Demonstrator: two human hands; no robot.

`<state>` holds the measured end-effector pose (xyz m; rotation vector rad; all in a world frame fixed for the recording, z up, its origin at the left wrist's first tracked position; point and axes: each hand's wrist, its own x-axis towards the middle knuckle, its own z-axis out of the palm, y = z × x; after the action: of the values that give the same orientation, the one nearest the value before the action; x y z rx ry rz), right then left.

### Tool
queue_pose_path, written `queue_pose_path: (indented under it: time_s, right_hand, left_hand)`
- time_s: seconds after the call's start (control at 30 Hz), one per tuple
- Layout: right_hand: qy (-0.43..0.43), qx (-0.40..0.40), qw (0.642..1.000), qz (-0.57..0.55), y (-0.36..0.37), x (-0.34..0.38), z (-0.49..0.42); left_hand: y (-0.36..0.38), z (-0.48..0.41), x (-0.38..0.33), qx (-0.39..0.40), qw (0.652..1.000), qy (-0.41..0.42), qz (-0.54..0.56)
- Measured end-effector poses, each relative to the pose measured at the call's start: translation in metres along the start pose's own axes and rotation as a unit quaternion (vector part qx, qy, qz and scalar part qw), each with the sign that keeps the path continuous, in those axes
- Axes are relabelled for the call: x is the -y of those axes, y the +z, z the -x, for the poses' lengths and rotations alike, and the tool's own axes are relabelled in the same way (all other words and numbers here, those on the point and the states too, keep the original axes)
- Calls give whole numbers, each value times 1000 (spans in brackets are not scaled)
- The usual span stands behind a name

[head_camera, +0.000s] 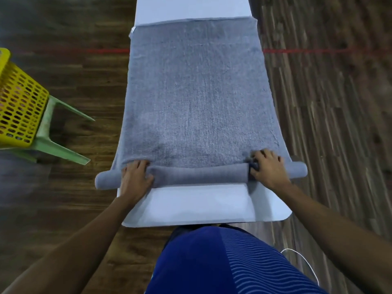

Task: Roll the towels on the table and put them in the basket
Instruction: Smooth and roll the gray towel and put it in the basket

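Rolling the grey towel (197,98), spread flat along the table (201,206), with the rolled part near the table's close end. Gripping that roll with left hand (135,177) and right hand (267,168), fingers curled over it. Seems soft, light, limp: better held near both ends, evenly, to avoid a crooked roll.

Dark blue shirt (197,262), wavy paler stripes across right side (forearms (84,240) bare).
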<state>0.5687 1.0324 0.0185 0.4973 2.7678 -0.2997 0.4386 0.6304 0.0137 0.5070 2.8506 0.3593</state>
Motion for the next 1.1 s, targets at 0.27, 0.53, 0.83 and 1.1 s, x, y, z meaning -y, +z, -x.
queue_pose_path:
  time_s: [0.27,0.53,0.83,1.1]
  right_hand:
    - [-74,-92,993,2,24,24,24]
    - [-66,-17,998,6,16,20,14]
    - [15,16,1000,-4,0,15,-10]
    - [-79,-5,994,-73,8,17,2]
  left_hand:
    - [21,15,-10,-29,998,55,-3]
    - [11,-2,-5,30,996,44,-71]
    - [4,-8,-2,-27,999,1,-17]
    - [15,1,0,12,994,91,-61]
